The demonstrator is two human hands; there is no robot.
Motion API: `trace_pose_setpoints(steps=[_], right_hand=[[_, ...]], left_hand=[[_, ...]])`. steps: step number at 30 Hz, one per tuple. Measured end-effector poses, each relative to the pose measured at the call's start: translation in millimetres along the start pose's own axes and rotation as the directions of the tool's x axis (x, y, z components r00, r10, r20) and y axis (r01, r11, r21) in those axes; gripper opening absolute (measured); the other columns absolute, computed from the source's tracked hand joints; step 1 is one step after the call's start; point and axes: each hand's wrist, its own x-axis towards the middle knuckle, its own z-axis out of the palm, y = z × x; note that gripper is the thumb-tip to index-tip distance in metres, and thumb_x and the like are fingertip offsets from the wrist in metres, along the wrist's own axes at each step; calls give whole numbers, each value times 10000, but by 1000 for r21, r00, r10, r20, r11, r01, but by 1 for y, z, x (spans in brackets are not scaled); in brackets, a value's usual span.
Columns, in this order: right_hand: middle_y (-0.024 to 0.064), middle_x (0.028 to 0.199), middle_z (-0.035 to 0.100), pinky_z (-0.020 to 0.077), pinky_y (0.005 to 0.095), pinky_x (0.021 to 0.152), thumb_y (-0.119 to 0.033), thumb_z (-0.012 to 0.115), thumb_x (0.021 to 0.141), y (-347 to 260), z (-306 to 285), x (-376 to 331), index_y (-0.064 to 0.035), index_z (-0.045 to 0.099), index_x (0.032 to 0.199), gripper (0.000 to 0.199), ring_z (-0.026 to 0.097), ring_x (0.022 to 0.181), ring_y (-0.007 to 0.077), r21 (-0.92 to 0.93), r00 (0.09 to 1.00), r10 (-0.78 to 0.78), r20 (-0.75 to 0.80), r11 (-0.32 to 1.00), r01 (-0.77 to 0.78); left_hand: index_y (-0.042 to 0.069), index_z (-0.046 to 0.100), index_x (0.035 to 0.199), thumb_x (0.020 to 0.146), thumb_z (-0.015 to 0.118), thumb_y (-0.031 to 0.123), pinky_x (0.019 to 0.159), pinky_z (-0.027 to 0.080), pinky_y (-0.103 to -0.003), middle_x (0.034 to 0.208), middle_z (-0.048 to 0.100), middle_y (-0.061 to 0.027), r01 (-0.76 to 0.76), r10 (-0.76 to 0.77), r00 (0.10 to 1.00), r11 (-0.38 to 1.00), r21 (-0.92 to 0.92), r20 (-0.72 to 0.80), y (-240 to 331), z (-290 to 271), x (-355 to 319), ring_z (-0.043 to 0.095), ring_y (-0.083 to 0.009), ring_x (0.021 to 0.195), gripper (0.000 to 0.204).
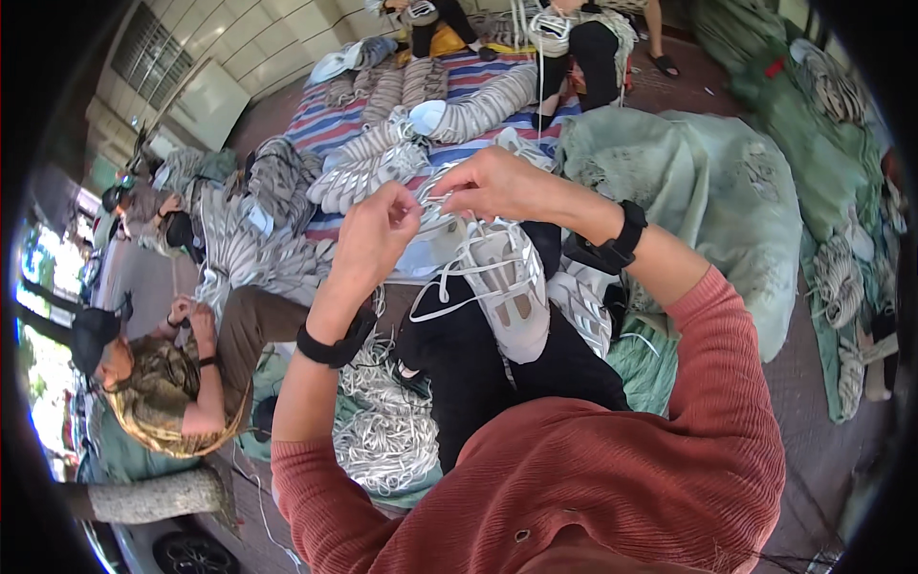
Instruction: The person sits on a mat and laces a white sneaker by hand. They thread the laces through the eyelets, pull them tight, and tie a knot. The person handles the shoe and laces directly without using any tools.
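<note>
A whitish-grey shoe upper (521, 330) lies across my lap, its toe towards me. White shoelace (442, 314) crosses its front and hangs in a loose loop at its left. Above its far end my left hand (378, 230) is closed, thumb and forefinger pinched at the lace. Close by on the right, my right hand (492, 187) pinches the lace too, its fingertips nearly meeting those of the left. The short stretch of lace between the fingertips is too small to follow clearly.
A heap of white laces (387, 445) lies left of my legs. Beyond are stacked shoe uppers (382, 158) on a striped sheet (311, 124). A pale green sack (688, 182) bulges at right. A co-worker in a dark cap (91, 340) sits at left; others sit farther back.
</note>
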Motion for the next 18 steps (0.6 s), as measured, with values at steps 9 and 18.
trace_pose_setpoints(steps=[9,18], right_hand=[[51,694,644,457,260,488,-60,630,873,8,13,9,-9,715,1019,176,559,495,91,-73,999,-34,3,997,34],[49,826,625,482,322,573,-165,714,840,29,-1,27,-15,743,950,188,635,745,133,-414,870,-445,-212,847,333]], left_hand=[[-21,594,931,902,617,73,697,510,-264,828,670,-60,84,-78,996,970,-227,35,-11,10,3,632,-112,740,101],[-10,578,1109,894,636,129,914,460,-332,1093,644,-105,-38,9,998,903,-429,-69,-12,21,9,594,-163,1044,262]])
